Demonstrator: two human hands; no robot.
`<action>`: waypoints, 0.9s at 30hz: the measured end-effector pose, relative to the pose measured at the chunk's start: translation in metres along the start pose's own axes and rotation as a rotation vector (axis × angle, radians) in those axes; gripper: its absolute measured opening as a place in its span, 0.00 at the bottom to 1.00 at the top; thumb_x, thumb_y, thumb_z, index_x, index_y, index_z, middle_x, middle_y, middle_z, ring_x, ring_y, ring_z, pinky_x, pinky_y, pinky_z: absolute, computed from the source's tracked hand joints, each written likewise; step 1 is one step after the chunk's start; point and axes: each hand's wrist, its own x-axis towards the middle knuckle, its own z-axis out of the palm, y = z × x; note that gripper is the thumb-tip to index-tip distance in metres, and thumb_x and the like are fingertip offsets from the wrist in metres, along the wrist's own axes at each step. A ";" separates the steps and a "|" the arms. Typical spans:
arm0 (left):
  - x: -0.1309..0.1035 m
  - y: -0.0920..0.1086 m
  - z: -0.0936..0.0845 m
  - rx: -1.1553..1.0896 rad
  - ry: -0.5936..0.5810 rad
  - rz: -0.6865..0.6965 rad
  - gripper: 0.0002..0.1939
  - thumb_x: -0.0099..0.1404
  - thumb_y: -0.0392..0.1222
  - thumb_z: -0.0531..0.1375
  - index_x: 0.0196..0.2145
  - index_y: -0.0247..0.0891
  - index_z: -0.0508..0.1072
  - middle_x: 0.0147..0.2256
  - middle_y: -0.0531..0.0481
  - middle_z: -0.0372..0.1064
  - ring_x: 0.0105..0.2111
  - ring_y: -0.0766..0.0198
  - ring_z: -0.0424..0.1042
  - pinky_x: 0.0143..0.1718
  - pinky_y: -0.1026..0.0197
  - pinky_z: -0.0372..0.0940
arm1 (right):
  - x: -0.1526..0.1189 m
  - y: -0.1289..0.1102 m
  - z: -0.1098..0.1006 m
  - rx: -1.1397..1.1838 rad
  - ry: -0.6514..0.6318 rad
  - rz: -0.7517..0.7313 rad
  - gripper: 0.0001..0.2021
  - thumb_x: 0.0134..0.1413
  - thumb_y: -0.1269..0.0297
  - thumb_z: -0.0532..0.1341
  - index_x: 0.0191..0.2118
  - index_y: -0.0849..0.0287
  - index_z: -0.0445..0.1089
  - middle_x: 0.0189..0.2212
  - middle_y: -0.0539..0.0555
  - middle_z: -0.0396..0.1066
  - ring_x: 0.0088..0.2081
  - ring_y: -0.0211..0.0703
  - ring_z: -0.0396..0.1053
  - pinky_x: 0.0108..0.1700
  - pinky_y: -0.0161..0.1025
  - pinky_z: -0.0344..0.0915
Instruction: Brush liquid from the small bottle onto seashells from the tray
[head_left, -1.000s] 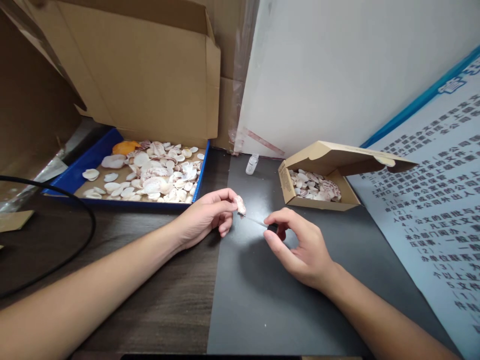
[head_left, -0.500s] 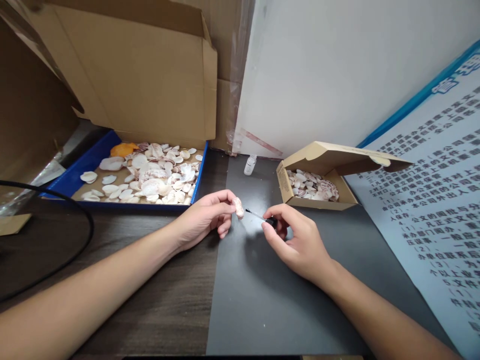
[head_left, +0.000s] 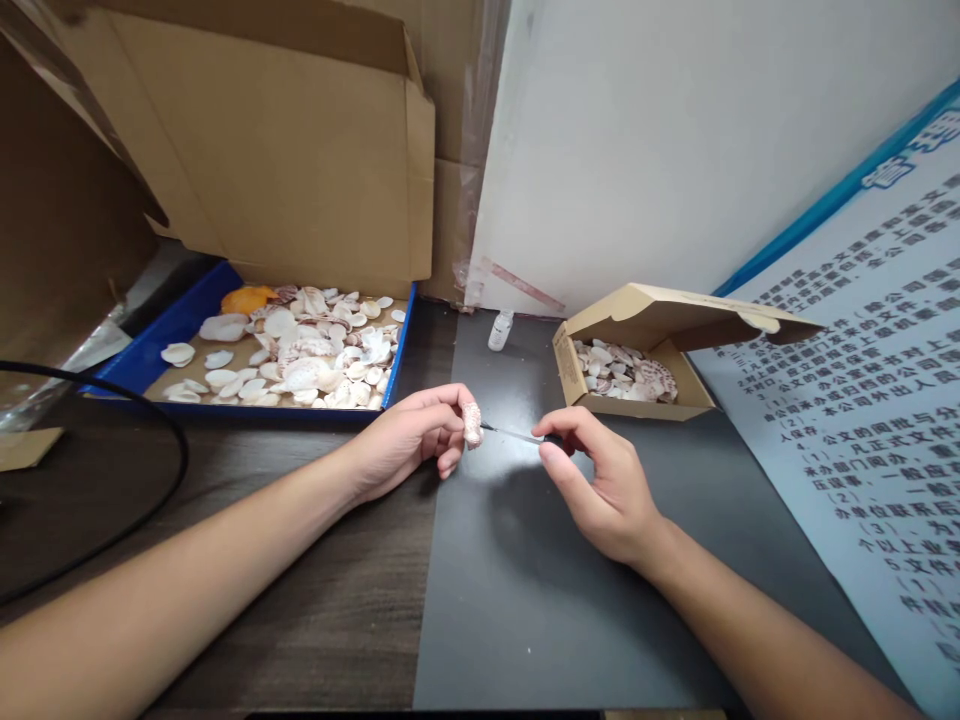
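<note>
Between thumb and fingers, my left hand [head_left: 420, 430] pinches a small pinkish-white bumpy seashell [head_left: 472, 426]. My right hand [head_left: 600, 480] grips a thin brush [head_left: 510, 433] with a clear stem, its dark cap mostly hidden by the fingers. The brush's dark tip points left and reaches the right side of the shell; whether it touches cannot be made out. Beyond the hands, a small white-labelled bottle [head_left: 500, 330] stands upright on the dark grey mat [head_left: 517, 610], its top uncapped.
At the back left, a blue-edged cardboard box [head_left: 112, 375] holds many shells and one orange piece [head_left: 247, 299]. A smaller brown box [head_left: 637, 406] with shells stands at right, lid raised. A black cable [head_left: 184, 460] curves along the left. A printed sheet [head_left: 847, 430] borders the right.
The shell has turned slightly in my left fingers. My right hand has shifted a little to the right and tilted, and the brush lies flatter, with its tip at the shell's edge.
</note>
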 end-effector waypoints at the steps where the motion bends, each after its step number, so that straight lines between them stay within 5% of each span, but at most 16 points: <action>1: 0.000 0.000 0.000 0.002 0.004 -0.001 0.02 0.55 0.32 0.58 0.28 0.35 0.68 0.26 0.53 0.67 0.18 0.73 0.61 0.20 0.68 0.60 | 0.000 0.000 0.000 0.013 -0.009 -0.016 0.03 0.63 0.67 0.56 0.41 0.56 0.66 0.29 0.49 0.69 0.27 0.37 0.66 0.30 0.35 0.65; 27: -0.001 0.000 0.003 0.051 0.001 0.010 0.02 0.55 0.33 0.59 0.28 0.35 0.68 0.26 0.52 0.67 0.18 0.73 0.61 0.20 0.68 0.59 | -0.003 0.000 0.003 -0.017 0.003 0.098 0.07 0.58 0.67 0.61 0.39 0.53 0.60 0.23 0.43 0.59 0.22 0.35 0.61 0.25 0.34 0.60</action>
